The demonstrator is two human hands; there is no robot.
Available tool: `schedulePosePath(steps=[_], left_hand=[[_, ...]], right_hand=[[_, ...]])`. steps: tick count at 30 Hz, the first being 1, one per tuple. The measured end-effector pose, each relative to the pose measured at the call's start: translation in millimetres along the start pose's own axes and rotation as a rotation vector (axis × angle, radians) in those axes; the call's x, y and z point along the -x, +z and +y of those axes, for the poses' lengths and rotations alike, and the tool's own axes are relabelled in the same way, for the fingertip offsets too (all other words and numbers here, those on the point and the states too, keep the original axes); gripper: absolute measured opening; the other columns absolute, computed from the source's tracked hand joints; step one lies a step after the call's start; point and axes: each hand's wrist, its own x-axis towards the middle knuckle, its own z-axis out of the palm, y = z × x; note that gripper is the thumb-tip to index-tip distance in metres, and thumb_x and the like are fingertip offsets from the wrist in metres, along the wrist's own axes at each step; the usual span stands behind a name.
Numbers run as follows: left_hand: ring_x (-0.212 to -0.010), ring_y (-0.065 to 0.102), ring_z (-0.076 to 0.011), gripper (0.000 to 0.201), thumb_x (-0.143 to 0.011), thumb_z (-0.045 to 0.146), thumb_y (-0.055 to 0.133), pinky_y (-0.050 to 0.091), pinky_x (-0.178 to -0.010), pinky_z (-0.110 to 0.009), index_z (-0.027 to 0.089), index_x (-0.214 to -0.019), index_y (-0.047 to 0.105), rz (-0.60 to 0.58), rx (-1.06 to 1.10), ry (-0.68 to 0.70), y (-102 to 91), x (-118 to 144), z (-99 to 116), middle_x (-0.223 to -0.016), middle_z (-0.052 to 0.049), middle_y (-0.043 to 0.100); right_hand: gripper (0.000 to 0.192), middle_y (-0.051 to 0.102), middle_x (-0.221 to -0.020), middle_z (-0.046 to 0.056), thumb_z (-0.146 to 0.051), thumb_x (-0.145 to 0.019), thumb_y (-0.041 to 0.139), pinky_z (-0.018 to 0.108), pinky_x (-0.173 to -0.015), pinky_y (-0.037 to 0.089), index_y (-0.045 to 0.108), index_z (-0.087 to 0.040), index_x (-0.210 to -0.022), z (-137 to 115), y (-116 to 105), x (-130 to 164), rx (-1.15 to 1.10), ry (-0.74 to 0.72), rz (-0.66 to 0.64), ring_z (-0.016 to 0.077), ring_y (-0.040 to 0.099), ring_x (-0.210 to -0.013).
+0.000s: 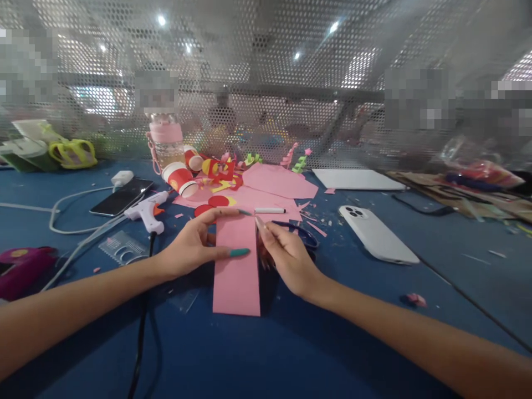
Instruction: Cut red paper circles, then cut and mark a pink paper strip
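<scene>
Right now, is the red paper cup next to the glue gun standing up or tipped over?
Tipped over. The red paper cup lies on its side on the blue table, its white rim toward the glue gun. A second cup behind it also lies on its side.

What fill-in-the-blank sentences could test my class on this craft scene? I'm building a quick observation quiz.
1. Both hands, the left hand and the right hand, rest on a strip of paper coloured ____.
2. The tabletop is coloured ____.
3. The white phone lies with its ____ lenses facing up.
4. The glue gun lies on the person's ____ side of the strip.

Missing words: pink; blue; camera; left
</scene>
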Motion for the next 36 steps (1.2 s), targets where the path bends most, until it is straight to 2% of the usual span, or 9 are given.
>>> schedulePosePath(steps=[3, 6, 10, 13, 19, 24, 28, 32, 36], left_hand=[[-0.070, 0.067, -0.0120, 0.052, -0.061, 0.011, 0.080, 0.059, -0.062, -0.024, 0.021, -0.109, 0.061, 0.007, -0.055, -0.012, 1.6, 0.2, 0.7, -0.117, -0.005, 0.061], [-0.064, 0.066, -0.0116, 0.054, -0.061, 0.012, 0.080, 0.057, -0.056, -0.022, 0.022, -0.111, 0.061, -0.015, -0.074, -0.023, 1.5, 0.0, -0.4, -0.111, -0.005, 0.064], [-0.060, 0.064, -0.0106, 0.053, -0.063, 0.013, 0.079, 0.055, -0.054, -0.021, 0.022, -0.111, 0.061, -0.013, -0.077, -0.016, 1.6, 0.2, -0.8, -0.102, -0.003, 0.067], [-0.053, 0.060, -0.0076, 0.055, -0.062, 0.014, 0.080, 0.052, -0.048, -0.018, 0.023, -0.113, 0.061, 0.007, -0.108, -0.022, 2.0, 0.4, 0.0, -0.106, -0.003, 0.067], [-0.070, 0.066, -0.0135, 0.054, -0.061, 0.013, 0.080, 0.058, -0.062, -0.025, 0.022, -0.111, 0.062, 0.043, -0.071, -0.017, 1.4, -0.4, -1.5, -0.117, -0.005, 0.063], [-0.074, 0.068, -0.0151, 0.054, -0.063, 0.011, 0.078, 0.060, -0.067, -0.029, 0.023, -0.113, 0.062, 0.019, -0.009, -0.024, 0.6, -0.1, -2.3, -0.111, -0.004, 0.066], [-0.077, 0.069, -0.0161, 0.054, -0.066, 0.012, 0.077, 0.060, -0.069, -0.029, 0.024, -0.116, 0.060, -0.007, -0.021, -0.025, 0.4, -0.1, -2.7, -0.112, -0.004, 0.066], [-0.077, 0.068, -0.0163, 0.056, -0.064, 0.014, 0.078, 0.059, -0.065, -0.027, 0.024, -0.115, 0.060, -0.016, -0.075, -0.025, 0.9, -0.3, -2.6, -0.121, -0.006, 0.062], [-0.065, 0.066, -0.0135, 0.057, -0.063, 0.015, 0.079, 0.056, -0.055, -0.023, 0.023, -0.117, 0.060, -0.013, -0.122, -0.035, 1.3, -0.3, -1.3, -0.111, -0.006, 0.065]], right_hand=[[0.036, 0.043, -0.049, -0.006, -0.047, -0.091, 0.040, 0.023, -0.043, 0.034, 0.041, -0.022, -0.064, 0.3, 3.7, -1.2, -0.039, 0.040, -0.016, 0.0093, 0.043, -0.043], [0.040, 0.040, -0.047, -0.007, -0.053, -0.089, 0.044, 0.022, -0.041, 0.032, 0.041, -0.022, -0.063, -0.8, 2.8, -1.0, -0.043, 0.071, -0.006, 0.0084, 0.039, -0.041], [0.042, 0.042, -0.045, -0.007, -0.054, -0.088, 0.046, 0.022, -0.042, 0.032, 0.042, -0.022, -0.062, -3.3, 1.5, 0.9, 0.027, 0.051, 0.018, 0.0083, 0.041, -0.040], [0.041, 0.043, -0.044, -0.007, -0.052, -0.088, 0.047, 0.022, -0.043, 0.033, 0.043, -0.022, -0.061, -4.8, 1.0, 2.4, 0.091, 0.026, 0.044, 0.0081, 0.042, -0.039], [0.039, 0.044, -0.042, -0.007, -0.048, -0.091, 0.044, 0.023, -0.043, 0.034, 0.039, -0.023, -0.061, -3.3, -2.4, 4.3, 0.149, -0.013, 0.067, 0.0086, 0.043, -0.037], [0.030, 0.044, -0.044, -0.007, -0.037, -0.092, 0.042, 0.023, -0.043, 0.035, 0.042, -0.023, -0.065, 3.2, -4.2, 3.8, 0.106, 0.024, 0.115, 0.0090, 0.043, -0.038], [0.032, 0.047, -0.046, -0.006, -0.040, -0.092, 0.040, 0.024, -0.044, 0.037, 0.044, -0.022, -0.066, 3.4, -3.3, 3.4, 0.057, 0.037, 0.101, 0.0095, 0.044, -0.039], [0.037, 0.046, -0.048, -0.006, -0.049, -0.090, 0.042, 0.024, -0.043, 0.035, 0.044, -0.022, -0.066, -1.0, -2.7, 2.5, 0.099, 0.014, 0.042, 0.0097, 0.045, -0.042], [0.038, 0.044, -0.045, -0.006, -0.048, -0.091, 0.042, 0.023, -0.043, 0.033, 0.041, -0.023, -0.062, -5.0, -3.0, 2.4, 0.158, -0.013, 0.031, 0.0090, 0.042, -0.040]])
